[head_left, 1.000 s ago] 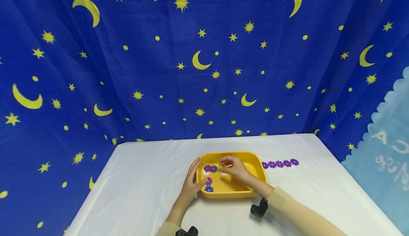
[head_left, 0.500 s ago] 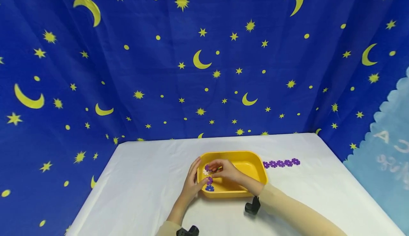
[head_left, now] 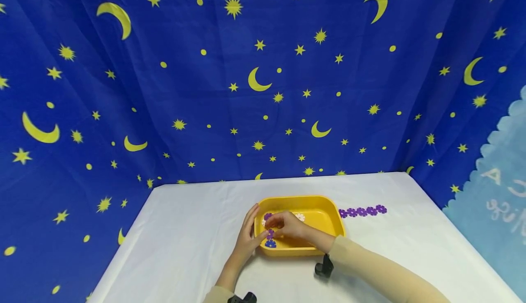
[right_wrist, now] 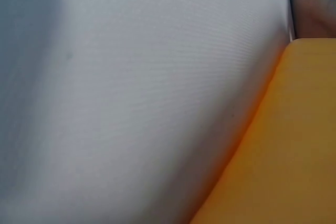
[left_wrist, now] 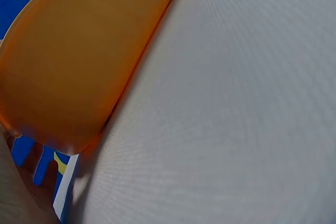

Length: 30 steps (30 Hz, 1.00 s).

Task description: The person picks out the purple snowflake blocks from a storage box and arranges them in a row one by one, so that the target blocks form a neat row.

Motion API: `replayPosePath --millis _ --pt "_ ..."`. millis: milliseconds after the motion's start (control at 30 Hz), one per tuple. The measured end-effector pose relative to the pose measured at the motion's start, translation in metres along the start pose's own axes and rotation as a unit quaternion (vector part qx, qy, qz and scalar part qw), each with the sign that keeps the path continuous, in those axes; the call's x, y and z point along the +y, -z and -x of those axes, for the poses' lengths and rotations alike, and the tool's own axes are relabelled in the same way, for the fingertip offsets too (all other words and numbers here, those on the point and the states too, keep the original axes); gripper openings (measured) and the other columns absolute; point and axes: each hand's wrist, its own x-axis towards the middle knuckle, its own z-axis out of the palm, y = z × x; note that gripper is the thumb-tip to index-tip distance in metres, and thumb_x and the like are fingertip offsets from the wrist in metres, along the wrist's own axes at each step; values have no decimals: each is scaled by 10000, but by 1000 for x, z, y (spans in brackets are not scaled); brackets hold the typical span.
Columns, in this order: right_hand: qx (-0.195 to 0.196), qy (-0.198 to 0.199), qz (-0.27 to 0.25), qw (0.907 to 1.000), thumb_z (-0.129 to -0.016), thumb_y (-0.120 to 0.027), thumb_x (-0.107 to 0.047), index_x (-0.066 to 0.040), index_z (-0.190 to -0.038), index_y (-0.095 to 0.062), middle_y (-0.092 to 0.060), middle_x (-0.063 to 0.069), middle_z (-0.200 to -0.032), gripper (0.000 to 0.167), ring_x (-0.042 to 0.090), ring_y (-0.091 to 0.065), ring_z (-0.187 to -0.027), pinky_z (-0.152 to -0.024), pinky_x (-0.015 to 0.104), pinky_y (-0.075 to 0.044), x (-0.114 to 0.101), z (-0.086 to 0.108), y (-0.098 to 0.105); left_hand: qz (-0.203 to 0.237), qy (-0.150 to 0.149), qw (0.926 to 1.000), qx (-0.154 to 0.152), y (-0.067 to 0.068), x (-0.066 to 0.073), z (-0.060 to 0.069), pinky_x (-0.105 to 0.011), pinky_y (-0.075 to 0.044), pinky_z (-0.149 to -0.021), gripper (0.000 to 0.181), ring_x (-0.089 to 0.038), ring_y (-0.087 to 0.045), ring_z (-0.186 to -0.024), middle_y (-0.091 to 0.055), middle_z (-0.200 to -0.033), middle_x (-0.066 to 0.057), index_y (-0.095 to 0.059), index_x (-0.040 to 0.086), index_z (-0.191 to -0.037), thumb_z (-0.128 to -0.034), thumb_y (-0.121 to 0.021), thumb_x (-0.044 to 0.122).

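Note:
A yellow tray (head_left: 300, 251) stands on the white table, its left side held by my left hand (head_left: 246, 238). The left thumb lies over the rim and the fingers run along the outside wall. My right hand (head_left: 289, 226) reaches inside the left part of the tray, fingers bent downward and thumb apart from them. Close to its fingertips lies a purple flower-shaped piece (head_left: 270, 234), with a blue flower-shaped piece (head_left: 270, 244) in front. Another purple piece (head_left: 268, 216) is behind. A white flower-shaped piece (head_left: 300, 216) sits beyond the right hand. That hand covers other pieces.
Right of the tray, a row of several joined purple flower-shaped pieces (head_left: 362, 212) lies on the white tablecloth (head_left: 197, 230). Behind the table hangs a blue curtain (head_left: 222, 111) with yellow moons and stars. The right wrist view shows mainly tablecloth and tray wall.
My right hand has moved left and toward the front of the tray, to the purple piece. The white piece beyond it appears farther right and back. My left hand stays at the rim.

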Motion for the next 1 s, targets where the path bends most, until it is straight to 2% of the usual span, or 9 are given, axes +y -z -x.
replayPosePath --millis 133,300,567,667,800,1000 --pt "-100 62 202 9997 -809 -661 82 25 -1111 -668 -692 169 -1109 308 292 -637 -1052 -955 346 -539 -1 1 -1 82 -10 10000 29 0 1 0 -77 -172 -1105 707 -301 -189 -1467 -222 -1589 -78 -339 124 -1478 -854 -664 64" --pt "-178 131 505 9985 -812 -666 72 3 -1130 -665 -691 136 -1129 326 270 -620 -1089 -1007 359 -504 0 1 -3 135 -49 9999 22 -1 3 -1 -46 -176 -1083 709 -338 -175 -1462 -205 -1582 -154 -323 43 -1472 -843 -646 -8" --pt "-134 -29 733 9972 -818 -697 2 -58 -1115 -682 -700 59 -1109 303 188 -613 -1068 -1023 328 -494 -1 3 -3 78 93 9999 -62 1 36 4 -47 -193 -1070 684 -391 -174 -1450 -208 -1569 -200 -313 -34 -1455 -847 -628 -22" --pt "-141 -12 716 9973 -818 -696 6 -53 -1106 -684 -701 57 -1096 293 171 -614 -1054 -1013 298 -498 -1 2 -2 18 82 9999 -110 2 40 5 -49 -186 -1070 680 -403 -173 -1448 -199 -1566 -220 -304 -46 -1455 -854 -621 -18" --pt "-125 159 758 9969 -810 -704 8 -44 -1091 -686 -696 70 -1066 286 144 -602 -980 -945 215 -511 0 2 -3 20 -28 10000 -93 2 36 4 -48 -189 -1073 690 -415 -177 -1437 -203 -1559 -236 -308 -53 -1451 -843 -634 -19" --pt "-40 415 850 9955 -809 -713 -11 -19 -1058 -703 -661 86 -970 250 111 -524 -844 -759 146 -483 1 3 -3 46 7 10000 7 -1 9 0 -47 -176 -1079 711 -370 -175 -1455 -199 -1579 -174 -311 16 -1472 -841 -637 -23"
